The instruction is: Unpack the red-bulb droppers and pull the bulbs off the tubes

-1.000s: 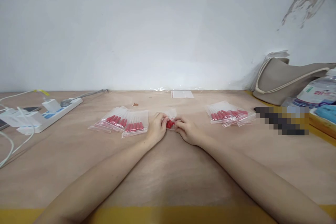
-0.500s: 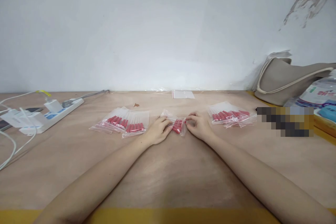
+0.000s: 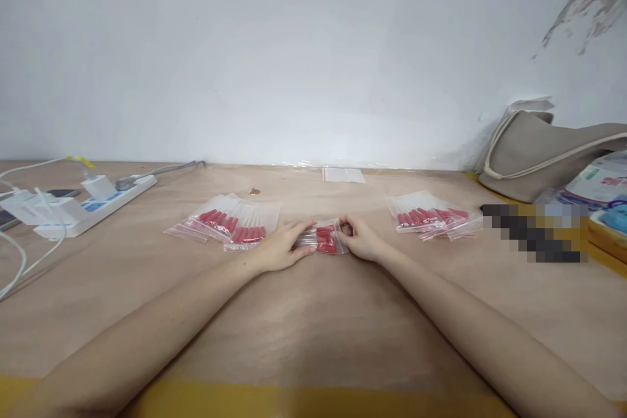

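Note:
A small clear zip bag of red-capped pieces [image 3: 322, 239] lies flat on the wooden table [image 3: 313, 313] at the centre. My left hand [image 3: 281, 247] rests on the bag's left end with its fingers laid along it. Pinched fingers of my right hand [image 3: 360, 237] grip the bag's right edge. A fanned pile of the same filled bags [image 3: 230, 223] lies to the left of my left hand. Another such pile [image 3: 431, 217] lies to the right of my right hand.
A white power strip [image 3: 85, 209] with chargers and cables sits at the far left. An empty clear bag [image 3: 343, 175] lies by the wall. A beige tote bag [image 3: 543, 153] and plastic packages [image 3: 600, 186] crowd the right; a yellow strip edges the table front.
The bag, bunched up between both hands a second ago, now lies flat and turned sideways. My left hand has spread over its left end; my right hand has moved to its right edge.

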`<state>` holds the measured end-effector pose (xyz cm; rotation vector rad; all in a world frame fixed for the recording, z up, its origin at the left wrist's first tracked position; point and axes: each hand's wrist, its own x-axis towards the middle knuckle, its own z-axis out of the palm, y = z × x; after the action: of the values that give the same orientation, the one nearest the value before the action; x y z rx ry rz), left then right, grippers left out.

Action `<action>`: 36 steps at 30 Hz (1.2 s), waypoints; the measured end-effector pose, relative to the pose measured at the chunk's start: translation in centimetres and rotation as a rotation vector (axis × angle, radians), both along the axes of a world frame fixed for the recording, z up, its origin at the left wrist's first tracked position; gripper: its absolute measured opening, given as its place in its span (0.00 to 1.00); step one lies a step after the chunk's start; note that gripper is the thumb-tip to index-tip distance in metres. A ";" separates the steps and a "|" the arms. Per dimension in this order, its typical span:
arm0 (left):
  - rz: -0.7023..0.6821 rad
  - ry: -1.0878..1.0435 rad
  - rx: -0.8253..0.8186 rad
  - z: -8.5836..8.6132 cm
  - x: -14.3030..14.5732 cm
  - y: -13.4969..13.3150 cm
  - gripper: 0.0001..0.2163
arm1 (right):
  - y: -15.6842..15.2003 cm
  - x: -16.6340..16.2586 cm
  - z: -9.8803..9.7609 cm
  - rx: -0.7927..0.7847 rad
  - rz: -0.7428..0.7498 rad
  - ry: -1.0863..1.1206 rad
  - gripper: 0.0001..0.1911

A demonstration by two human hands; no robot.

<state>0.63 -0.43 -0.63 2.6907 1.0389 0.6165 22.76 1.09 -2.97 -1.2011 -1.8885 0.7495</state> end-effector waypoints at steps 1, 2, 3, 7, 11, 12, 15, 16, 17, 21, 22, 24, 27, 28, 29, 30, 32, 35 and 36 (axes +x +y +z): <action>0.007 -0.004 0.013 -0.1 -0.1 0.0 0.22 | 0.0 -0.3 -0.1 -0.069 0.020 0.091 0.07; 0.008 0.000 0.027 -0.2 -0.2 0.0 0.22 | 0.0 -0.6 -0.1 -0.142 0.047 0.183 0.09; 0.007 0.011 0.044 -0.2 -0.3 -0.1 0.21 | -0.1 -0.9 -0.1 -0.214 0.080 0.268 0.10; 0.037 0.048 0.087 -0.1 -0.6 -0.5 0.20 | -0.3 -2.1 0.1 -0.343 0.139 0.408 0.12; 0.057 0.024 0.062 -0.2 -0.6 -0.5 0.21 | -0.3 -2.1 0.3 -0.313 0.081 0.440 0.12; 0.058 0.014 0.056 -0.2 -0.6 -0.5 0.21 | -0.3 -1.9 0.4 -0.311 0.075 0.476 0.11; 0.073 -0.004 0.051 -0.5 -0.6 -0.2 0.21 | -0.2 -0.8 0.8 -0.364 0.016 0.614 0.09; 0.078 -0.001 0.051 -0.5 -0.7 -0.2 0.21 | -0.2 -0.3 1.0 -0.402 -0.016 0.665 0.08; 0.082 0.003 0.051 -0.6 -0.7 -0.2 0.21 | -0.1 0.3 1.1 -0.445 -0.045 0.716 0.06; 0.084 0.023 0.047 -0.5 -0.8 -0.3 0.20 | 0.1 2.5 1.3 -0.549 -0.092 0.874 0.03; 0.082 0.027 0.049 -0.4 -0.8 -0.3 0.20 | 0.1 2.8 1.3 -0.555 -0.087 0.894 0.03; 0.077 0.033 0.054 -0.4 -0.8 -0.3 0.20 | 0.0 3.4 1.3 -0.566 -0.062 0.913 0.02; 0.066 0.034 0.063 -0.4 -0.9 -0.2 0.19 | -0.2 4.1 1.6 -0.563 -0.032 0.892 0.06; 0.063 0.035 0.065 -0.4 -1.0 -0.2 0.19 | -0.2 4.6 1.9 -0.541 -0.033 0.874 0.07; 0.060 0.040 0.067 -0.4 -1.0 -0.2 0.19 | -0.2 5.1 2.3 -0.499 -0.046 0.858 0.09; 0.055 0.048 0.071 -0.4 -1.1 -0.1 0.19 | -0.2 5.6 2.7 -0.439 -0.070 0.845 0.10; 0.051 0.082 0.090 -0.2 -1.3 -0.1 0.19 | -0.3 6.7 3.6 -0.282 -0.158 0.817 0.14; 0.052 0.160 0.129 0.1 -1.6 -0.2 0.19 | -0.3 7.5 4.0 -0.057 -0.305 0.706 0.17; 0.051 0.183 0.140 0.2 -1.8 -0.2 0.19 | -0.4 7.3 3.7 0.002 -0.340 0.646 0.18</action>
<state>-1.16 -0.60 -0.42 2.8959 1.1530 0.4748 30.09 0.72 0.76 -1.0716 -1.1245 0.8190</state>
